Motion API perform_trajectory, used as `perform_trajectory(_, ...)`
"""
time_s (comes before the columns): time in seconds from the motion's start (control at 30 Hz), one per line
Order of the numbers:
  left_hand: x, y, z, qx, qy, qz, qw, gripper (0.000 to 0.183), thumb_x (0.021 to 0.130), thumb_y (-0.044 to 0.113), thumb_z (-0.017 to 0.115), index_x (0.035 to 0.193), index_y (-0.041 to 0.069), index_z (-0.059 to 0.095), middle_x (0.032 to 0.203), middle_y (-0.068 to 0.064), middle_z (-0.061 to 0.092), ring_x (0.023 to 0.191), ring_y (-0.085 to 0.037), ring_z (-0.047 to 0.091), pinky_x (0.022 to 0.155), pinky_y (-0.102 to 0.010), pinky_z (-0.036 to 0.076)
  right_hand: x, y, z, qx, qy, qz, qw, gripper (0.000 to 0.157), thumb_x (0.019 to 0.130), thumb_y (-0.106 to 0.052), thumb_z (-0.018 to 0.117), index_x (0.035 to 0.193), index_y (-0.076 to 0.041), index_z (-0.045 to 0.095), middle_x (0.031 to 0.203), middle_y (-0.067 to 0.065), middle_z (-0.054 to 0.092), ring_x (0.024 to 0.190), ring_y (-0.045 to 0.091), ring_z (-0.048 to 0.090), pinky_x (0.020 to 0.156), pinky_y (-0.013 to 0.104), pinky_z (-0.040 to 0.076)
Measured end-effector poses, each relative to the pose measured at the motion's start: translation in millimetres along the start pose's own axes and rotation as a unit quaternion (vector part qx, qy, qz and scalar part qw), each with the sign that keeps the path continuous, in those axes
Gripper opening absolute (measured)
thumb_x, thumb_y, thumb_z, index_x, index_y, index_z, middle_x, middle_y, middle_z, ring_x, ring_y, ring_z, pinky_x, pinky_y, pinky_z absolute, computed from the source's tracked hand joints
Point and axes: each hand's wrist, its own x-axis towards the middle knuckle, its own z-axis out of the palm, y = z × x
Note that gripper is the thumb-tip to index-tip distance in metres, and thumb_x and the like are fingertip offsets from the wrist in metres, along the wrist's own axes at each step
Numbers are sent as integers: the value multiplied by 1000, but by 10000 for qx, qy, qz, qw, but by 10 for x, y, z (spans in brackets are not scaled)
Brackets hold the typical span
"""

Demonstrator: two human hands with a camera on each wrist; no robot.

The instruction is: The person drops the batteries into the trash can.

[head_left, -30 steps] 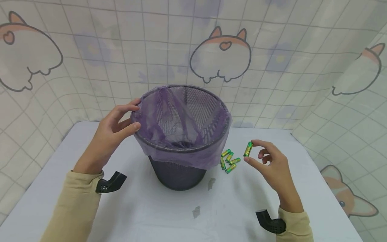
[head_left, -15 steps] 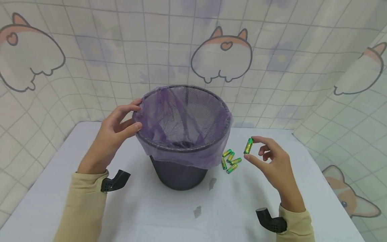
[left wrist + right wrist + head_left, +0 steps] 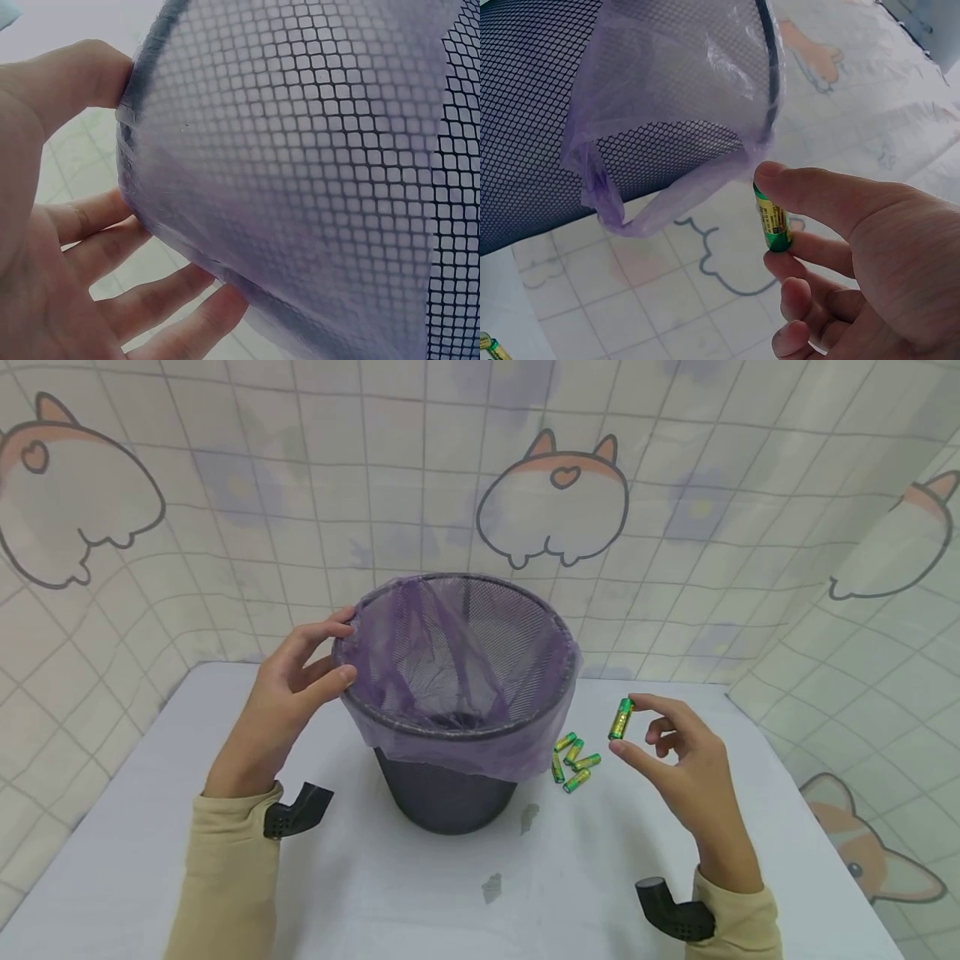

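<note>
A dark mesh wastebasket (image 3: 446,797) stands on the white table, lined with a thin purple bag (image 3: 465,752) folded over its rim. My left hand (image 3: 288,693) holds the rim at its left side, thumb and fingers spread along the edge. In the left wrist view, the thumb and fingertips (image 3: 225,300) touch the bag-covered rim. Right of the basket, my right hand (image 3: 686,760) pinches a green and yellow battery (image 3: 621,718) by its two ends, between thumb and forefinger. The right wrist view shows this battery (image 3: 772,219) apart from the bag.
Several more green and yellow batteries (image 3: 577,780) lie in a loose group on the table (image 3: 420,902), just right of the basket. Two small grey marks show on the tabletop. A patterned sheet (image 3: 405,477) hangs behind and along both sides.
My right hand has risen slightly with the battery. My left forearm has shifted a little to the right, its fingers staying at the rim.
</note>
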Motion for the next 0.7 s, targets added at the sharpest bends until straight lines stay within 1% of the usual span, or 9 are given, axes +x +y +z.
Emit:
perform_trajectory(0.2,-11,-10,23,0,94,45,9999,42,96,14,60,135,10,46,157,6,32,130,-26,49,95,-19,47,1,-34,5,71,29,-53,10000,55,74,-4,82,124,-17,64,97,-15,56,80,7,48,68,12,40)
perform_trajectory(0.33,-15,-12,36,-52,74,84,9999,43,96,13,59,136,10,44,158,7,30,136,-30,43,97,-17,45,1,-66,-8,221,61,-114,9997,57,72,-1,82,124,-17,64,95,-14,56,80,9,48,68,13,40)
perform_trajectory(0.47,-22,-16,41,-81,87,100,9999,43,97,13,58,137,10,44,158,7,29,138,-32,40,97,-16,45,13,-89,-23,377,105,-214,9990,58,71,1,82,124,-17,64,94,-13,57,80,9,48,69,14,40)
perform_trajectory(0.7,-18,-34,56,-11,135,107,9999,43,97,14,58,137,10,44,158,7,30,139,-33,39,97,-15,45,38,-131,-58,405,99,-557,9976,59,71,4,81,125,-13,63,96,-12,57,80,9,47,69,14,41)
